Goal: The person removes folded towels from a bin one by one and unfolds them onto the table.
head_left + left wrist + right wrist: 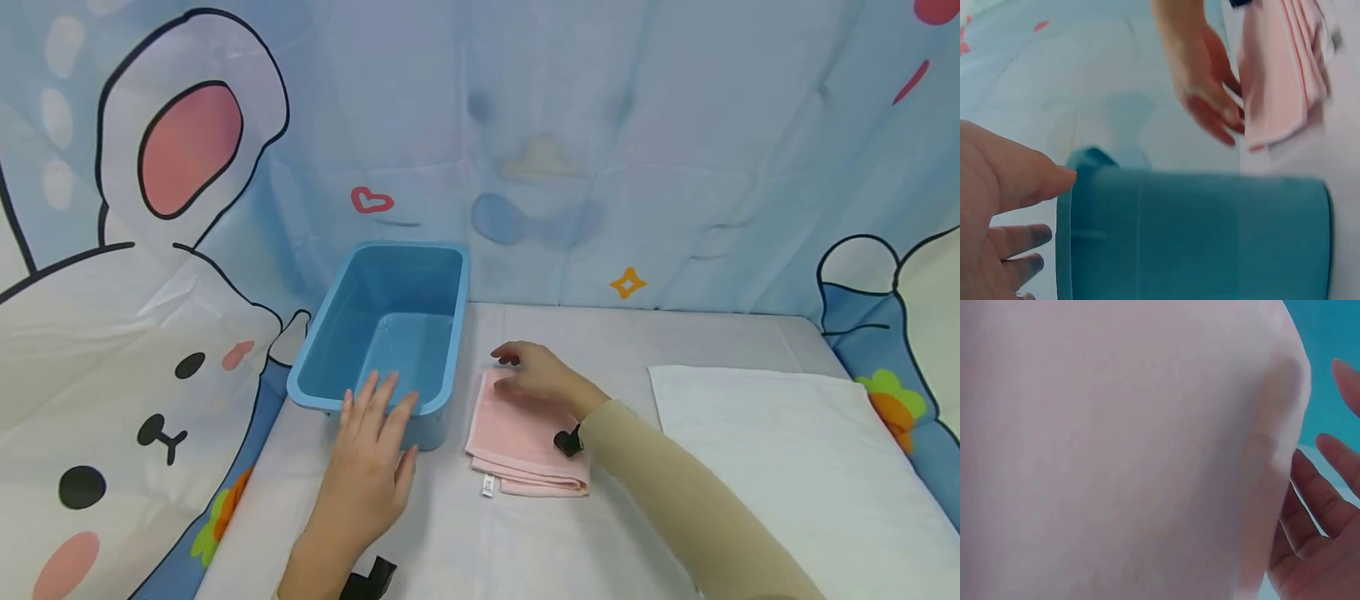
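The blue basin [431,429] stands upright on the white-covered counter [472,550], its open top facing up, its far end close to the printed backdrop [555,92] and its left side near the counter's left edge; at the basin's near rim is the left hand [367,467], spread wide, fingers nearly straight and reaching over that rim, with the thumb apart from them (the left wrist view shows the thumb tip right by the rim, though whether it presses there I cannot tell); to the right of the basin lies the pink cloth [528,437], folded into a flat stack, its layered edges turned to the near side and a small white tag [487,485] poking out at the corner nearest the basin; a narrow strip of bare counter separates the basin's right wall from the cloth's left edge; the right hand [540,379], also to the right of the basin, is over the cloth's far edge, fingers loosely bent and a gap showing between them and the thumb, so it looks fairly wide, though contact with the fabric cannot be told; well to the right of the basin, beyond the pink cloth and the beige sleeve [675,500], a white cloth [802,467] lies flat, a broader stretch of counter dividing the two cloths
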The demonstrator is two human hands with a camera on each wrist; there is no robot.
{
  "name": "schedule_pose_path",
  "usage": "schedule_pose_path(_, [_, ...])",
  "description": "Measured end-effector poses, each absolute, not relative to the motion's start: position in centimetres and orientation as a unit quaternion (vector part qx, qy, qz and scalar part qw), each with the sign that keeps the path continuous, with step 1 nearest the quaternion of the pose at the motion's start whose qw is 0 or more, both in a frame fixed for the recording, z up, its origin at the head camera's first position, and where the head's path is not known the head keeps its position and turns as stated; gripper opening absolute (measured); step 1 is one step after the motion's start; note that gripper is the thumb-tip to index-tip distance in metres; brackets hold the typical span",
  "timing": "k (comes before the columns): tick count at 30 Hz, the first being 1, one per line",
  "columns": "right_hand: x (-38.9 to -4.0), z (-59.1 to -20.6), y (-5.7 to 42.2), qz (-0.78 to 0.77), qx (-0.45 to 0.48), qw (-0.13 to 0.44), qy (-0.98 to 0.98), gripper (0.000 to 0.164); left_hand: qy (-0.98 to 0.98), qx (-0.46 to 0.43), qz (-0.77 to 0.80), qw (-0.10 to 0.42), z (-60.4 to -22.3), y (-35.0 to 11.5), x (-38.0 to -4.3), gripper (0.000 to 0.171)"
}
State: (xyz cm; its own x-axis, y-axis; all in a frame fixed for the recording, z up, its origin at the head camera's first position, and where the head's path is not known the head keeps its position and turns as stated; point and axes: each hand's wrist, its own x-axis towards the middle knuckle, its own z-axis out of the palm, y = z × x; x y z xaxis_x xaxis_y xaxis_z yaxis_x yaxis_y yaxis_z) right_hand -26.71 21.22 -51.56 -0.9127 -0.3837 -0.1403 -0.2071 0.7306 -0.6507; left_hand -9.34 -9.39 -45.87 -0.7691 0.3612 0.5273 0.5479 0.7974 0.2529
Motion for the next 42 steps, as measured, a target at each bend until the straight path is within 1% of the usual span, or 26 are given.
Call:
schedule_pose_path(4, [-27.0, -52.0, 20.7, -0.325, -0.153, 0.138, 0.923, 0.053, -0.913, -0.267, -0.200, 0.234, -45.9, -8.1, -8.9, 0.072])
schedule_pose_path(6, [-27.0, -52.3, 20.5, -0.320, -0.147, 0.139, 0.926, 0.048, -0.913, -0.275, -0.196, 0.231, -45.9, -7.5, -8.8, 0.074])
schedule_pose_path(11, [-26.8, -52.5, 20.3, -0.321, -0.133, 0.134, 0.928, 0.022, -0.906, -0.307, -0.184, 0.225, -46.3, -5.7, -8.2, 0.076])
schedule_pose_path(13, [-26.7, -52.5, 20.3, -0.326, -0.134, 0.126, 0.928, 0.015, -0.902, -0.324, -0.178, 0.223, -46.5, -4.9, -8.0, 0.076])
schedule_pose_path(18, [-26.4, -52.4, 20.8, -0.360, -0.159, 0.100, 0.914, 0.020, -0.896, -0.368, -0.145, 0.204, -47.7, -2.7, -7.6, 0.073])
schedule_pose_path(21, [-26.3, -52.2, 21.2, -0.398, -0.175, 0.099, 0.895, 0.025, -0.901, -0.381, -0.114, 0.174, -49.1, -1.6, -7.6, 0.071])
schedule_pose_path(24, [-26.3, -51.8, 21.5, -0.423, -0.189, 0.098, 0.881, 0.025, -0.913, -0.377, -0.092, 0.128, -50.7, -0.8, -7.7, 0.074])
schedule_pose_path(28, [-26.5, -51.4, 21.9, -0.441, -0.184, 0.099, 0.872, 0.024, -0.926, -0.362, -0.086, 0.066, -52.6, -0.1, -7.8, 0.078])
schedule_pose_path(35, [-26.5, -50.8, 23.3, -0.499, -0.137, 0.137, 0.845, 0.023, -0.936, -0.342, -0.086, -0.011, -54.0, 0.6, -7.6, 0.082])
schedule_pose_path(39, [-26.3, -50.3, 24.1, -0.531, -0.128, 0.159, 0.822, 0.022, -0.937, -0.331, -0.100, -0.055, -54.5, 0.9, -7.5, 0.085])
schedule_pose_path(42, [-26.0, -50.0, 24.8, -0.548, -0.131, 0.174, 0.807, 0.020, -0.935, -0.328, -0.105, -0.078, -54.9, 1.1, -7.4, 0.087])
